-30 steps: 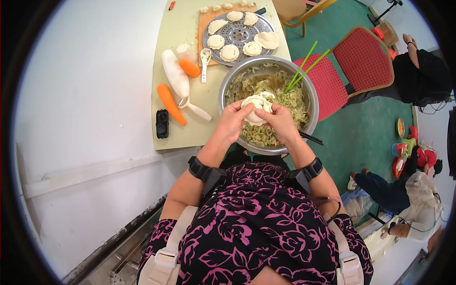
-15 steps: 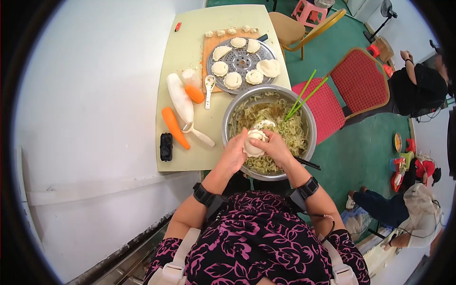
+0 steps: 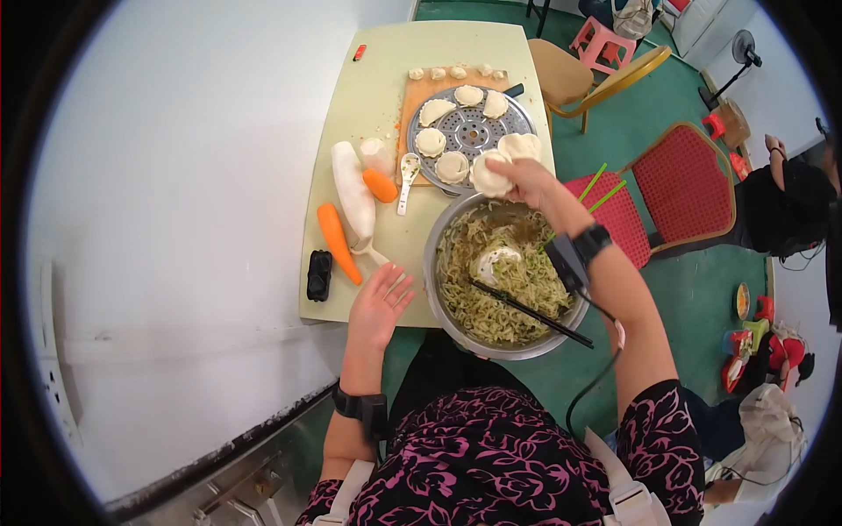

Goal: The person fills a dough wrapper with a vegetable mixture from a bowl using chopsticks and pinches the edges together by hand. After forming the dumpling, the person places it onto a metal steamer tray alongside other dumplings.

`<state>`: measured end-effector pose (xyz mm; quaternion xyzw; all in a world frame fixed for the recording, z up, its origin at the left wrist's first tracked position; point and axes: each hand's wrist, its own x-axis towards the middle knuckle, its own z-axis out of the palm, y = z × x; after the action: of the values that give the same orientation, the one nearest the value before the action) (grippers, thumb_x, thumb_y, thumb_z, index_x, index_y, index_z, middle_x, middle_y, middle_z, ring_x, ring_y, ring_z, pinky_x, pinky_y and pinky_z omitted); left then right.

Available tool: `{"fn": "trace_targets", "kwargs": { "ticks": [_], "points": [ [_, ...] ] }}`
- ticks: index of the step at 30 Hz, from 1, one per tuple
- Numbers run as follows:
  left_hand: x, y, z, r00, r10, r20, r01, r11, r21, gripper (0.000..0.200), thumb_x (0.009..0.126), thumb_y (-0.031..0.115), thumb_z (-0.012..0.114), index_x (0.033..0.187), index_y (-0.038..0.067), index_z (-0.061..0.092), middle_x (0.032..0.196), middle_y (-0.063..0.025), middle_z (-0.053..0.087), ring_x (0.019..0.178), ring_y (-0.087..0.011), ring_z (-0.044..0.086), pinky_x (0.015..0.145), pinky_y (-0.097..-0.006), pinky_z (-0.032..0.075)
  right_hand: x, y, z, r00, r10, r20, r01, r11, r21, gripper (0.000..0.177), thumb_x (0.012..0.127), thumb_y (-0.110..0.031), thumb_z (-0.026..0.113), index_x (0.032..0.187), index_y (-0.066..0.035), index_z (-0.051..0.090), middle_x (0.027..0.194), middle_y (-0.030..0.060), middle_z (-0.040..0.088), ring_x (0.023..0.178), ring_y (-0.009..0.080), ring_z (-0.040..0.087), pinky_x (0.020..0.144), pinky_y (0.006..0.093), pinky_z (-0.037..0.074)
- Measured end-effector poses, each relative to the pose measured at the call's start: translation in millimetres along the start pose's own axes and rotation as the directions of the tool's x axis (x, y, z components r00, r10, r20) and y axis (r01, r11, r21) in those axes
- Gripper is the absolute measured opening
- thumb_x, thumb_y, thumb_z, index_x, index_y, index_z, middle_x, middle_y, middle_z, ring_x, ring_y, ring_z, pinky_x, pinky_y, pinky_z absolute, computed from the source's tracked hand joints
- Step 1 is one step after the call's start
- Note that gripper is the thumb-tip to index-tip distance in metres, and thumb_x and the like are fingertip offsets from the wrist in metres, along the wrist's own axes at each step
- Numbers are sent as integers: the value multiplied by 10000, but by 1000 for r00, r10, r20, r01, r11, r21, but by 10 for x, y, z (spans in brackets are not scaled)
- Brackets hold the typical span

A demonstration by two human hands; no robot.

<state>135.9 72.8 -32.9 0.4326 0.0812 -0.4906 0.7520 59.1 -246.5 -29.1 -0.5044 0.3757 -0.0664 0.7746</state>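
A round pleated dumpling (image 3: pixel 489 175) is pinched in my right hand (image 3: pixel 526 182), over the near edge of a perforated metal steamer plate (image 3: pixel 474 134). It hides part of what lies beneath it. Several dumplings ring the plate, among them a half-moon one (image 3: pixel 437 111) and a round one (image 3: pixel 430 142). A flat pale dough piece (image 3: pixel 519 146) lies close to my right fingers. My left hand (image 3: pixel 379 302) is empty, palm up with fingers apart, beside the table's front edge. Below my right forearm, a steel bowl (image 3: pixel 436 302) holds shredded green filling (image 3: pixel 517 302).
Black chopsticks (image 3: pixel 535 314) lie across the bowl; green chopsticks (image 3: pixel 605 195) stick up behind my forearm. A white radish (image 3: pixel 353 188), carrots (image 3: pixel 338 241), a peeler (image 3: pixel 373 252) and a spoon (image 3: pixel 408 180) lie left. Dough pieces (image 3: pixel 437 74) sit on a wooden board (image 3: pixel 417 92). Chairs (image 3: pixel 675 184) stand right.
My hands have parted. My right hand has carried the dumpling from above the bowl forward to the steamer plate. My left hand has let go and moved left. The view has shifted slightly.
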Motion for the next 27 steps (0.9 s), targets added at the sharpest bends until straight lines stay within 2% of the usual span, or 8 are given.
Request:
{"fn": "trace_targets", "kwargs": {
  "ticks": [3, 6, 13, 19, 20, 22, 25, 27],
  "points": [
    [131, 0, -201, 999, -33, -31, 31, 997, -73, 312, 867, 235, 442, 1104, 33, 458, 1080, -94, 503, 985, -237, 499, 846, -368, 400, 509, -196, -51, 996, 54, -65, -67, 975, -212, 355, 761, -245, 641, 1006, -11, 535, 925, 94, 602, 771, 169, 610, 634, 277, 520],
    [300, 121, -247, 991, -136, 4, 135, 987, -84, 296, 867, 224, 442, 1094, 36, 467, 1049, -91, 524, 950, -225, 517, 826, -359, 413, 906, -273, -46, 987, 2, -162, -52, 953, -299, 363, 731, -238, 674, 971, 3, 548, 900, 96, 604, 743, 168, 610, 609, 281, 518],
    [595, 567, -365, 997, -74, 22, 74, 997, 5, 324, 873, 242, 437, 1117, 29, 456, 1051, -117, 532, 938, -238, 530, 832, -359, 421, 1875, -148, -25, 958, 74, -276, -154, 947, -281, 382, 712, -242, 690, 952, 23, 556, 869, 101, 606, 755, 193, 612, 622, 323, 526],
    [817, 573, -526, 981, -192, 20, 193, 981, -19, 325, 868, 226, 446, 1117, 17, 451, 1066, -125, 526, 937, -238, 537, 830, -349, 425, 2266, -153, -27, 964, 24, -266, -129, 914, -385, 301, 721, -246, 672, 893, -14, 587, 830, 97, 617, 779, 205, 609, 627, 327, 497],
    [850, 568, -522, 976, -217, 23, 217, 976, -18, 328, 868, 220, 448, 1121, 11, 445, 1075, -129, 520, 937, -240, 538, 832, -346, 424, 2284, -142, -10, 947, -127, -296, -72, 813, -578, 310, 724, -250, 661, 895, -4, 584, 824, 102, 618, 786, 216, 607, 641, 327, 489],
    [909, 576, -480, 969, -247, 31, 248, 968, -38, 315, 866, 197, 447, 1118, 8, 444, 1072, -136, 520, 937, -244, 539, 834, -351, 426, 2260, -101, 16, 875, -412, -255, -28, 481, -876, 328, 730, -258, 641, 899, 16, 579, 813, 112, 621, 799, 238, 605, 670, 326, 473],
    [993, 596, -433, 963, -264, 57, 266, 963, -36, 312, 867, 186, 442, 1119, 3, 442, 1072, -143, 520, 939, -246, 539, 839, -357, 425, 2167, -140, 18, 822, -514, -244, -18, 405, -914, 396, 756, -254, 589, 1011, 43, 530, 1038, 152, 561, 963, 269, 536, 806, 347, 423],
    [1036, 598, -422, 960, -265, 86, 269, 962, -42, 315, 866, 182, 440, 1123, -2, 438, 1072, -146, 519, 938, -248, 539, 841, -360, 425, 2009, -61, -28, 841, -540, 32, 131, 146, -981, 475, 794, -288, 533, 1130, 35, 442, 1170, 168, 464, 1084, 267, 449, 884, 356, 370]
  ]
}}
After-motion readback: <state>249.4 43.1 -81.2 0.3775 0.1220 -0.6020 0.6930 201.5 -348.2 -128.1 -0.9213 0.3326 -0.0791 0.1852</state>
